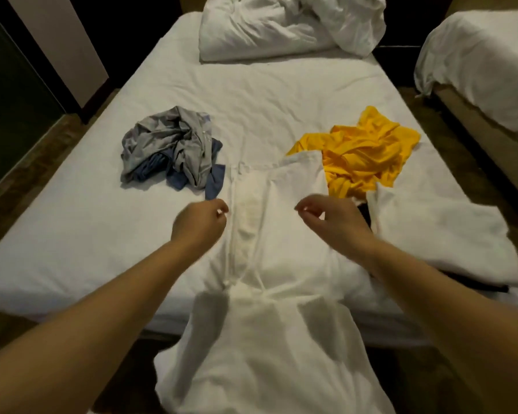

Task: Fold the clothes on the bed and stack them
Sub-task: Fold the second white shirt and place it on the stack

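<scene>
2 curled hands hover over the white garment (pixel 281 264), laid on the bed (pixel 72 234) with its near end hanging off the edge. My left hand (pixel 199 224) sits at its left seam, my right hand (pixel 332 222) above its right flap; whether either pinches cloth I cannot tell. Best I flatten it before folding, clear of the grey pile (pixel 171 144) far left, yellow top (pixel 362 153) far right.

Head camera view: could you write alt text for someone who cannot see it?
A person's left hand and right hand, fingers curled, are poised over a white garment spread on a white bed, its lower part hanging off the near edge. Farther back lie a crumpled grey and blue pile on the left and a yellow garment on the right.
</scene>
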The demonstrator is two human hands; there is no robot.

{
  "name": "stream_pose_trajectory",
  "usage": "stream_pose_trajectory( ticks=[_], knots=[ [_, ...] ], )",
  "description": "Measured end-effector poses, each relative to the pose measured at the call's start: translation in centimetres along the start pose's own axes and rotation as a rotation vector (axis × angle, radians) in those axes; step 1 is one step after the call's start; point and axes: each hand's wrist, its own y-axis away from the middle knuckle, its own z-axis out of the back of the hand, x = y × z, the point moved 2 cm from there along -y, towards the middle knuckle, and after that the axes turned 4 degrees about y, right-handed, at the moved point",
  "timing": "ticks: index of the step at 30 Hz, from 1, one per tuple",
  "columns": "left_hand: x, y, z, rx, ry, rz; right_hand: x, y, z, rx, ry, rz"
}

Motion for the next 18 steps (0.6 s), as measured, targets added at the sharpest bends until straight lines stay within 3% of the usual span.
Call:
stream_pose_trajectory(
  ticks=[9,18],
  knots=[
    [3.0,-10.1,-8.4,0.091,0.145,0.176,-6.5,-10.6,-9.0,0.117,0.104,-0.043],
    [3.0,-19.4,-11.2,0.019,0.197,0.242,-8.5,-18.4,-15.5,-0.022,0.153,0.091]
  ],
)
